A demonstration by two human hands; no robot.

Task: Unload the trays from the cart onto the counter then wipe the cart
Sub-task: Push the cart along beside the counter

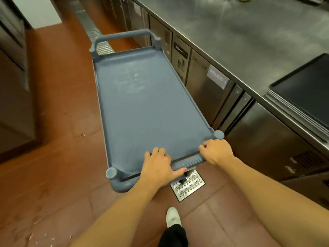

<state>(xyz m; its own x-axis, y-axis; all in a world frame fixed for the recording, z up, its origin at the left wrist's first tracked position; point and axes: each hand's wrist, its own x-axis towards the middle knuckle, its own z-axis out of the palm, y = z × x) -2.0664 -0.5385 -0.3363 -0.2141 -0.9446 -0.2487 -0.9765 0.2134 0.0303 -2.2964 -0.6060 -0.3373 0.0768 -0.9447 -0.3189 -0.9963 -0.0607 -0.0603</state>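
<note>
Nearest the camera, a white shoe (pixel 171 217) is planted on the red tiled floor (pixel 53 175), just behind a perforated metal drain cover (pixel 187 186) that is partly hidden under the cart's near end.

Both bare forearms are stretched forward to the near short edge of the blue cart (pixel 142 107). The left hand (pixel 159 166) is laid over the ribbed near rim, its fingers curled onto the deck and its thumb spread along the rim toward the right. The right hand (pixel 216 151) is wrapped over the same rim close to the near right corner post (pixel 219 134), with knuckles bent. Nothing else is held in either hand; no cloth is seen.

From the hands the cart's long axis runs straight away and slightly leftward, ending at the raised handle (pixel 124 37) at the far end. The top deck is bare of trays, with faint pale scuffs toward the far half. The cart is parked parallel to the steel counter (pixel 231 32), which lies along its right side, so the right hand is the nearer one to the counter.

The dark trays (pixel 306 90) are stacked on the counter at the right edge of the view, well apart from the cart deck. Unloading is judged done; wiping appears not yet begun, and a cloth would be needed first.
</note>
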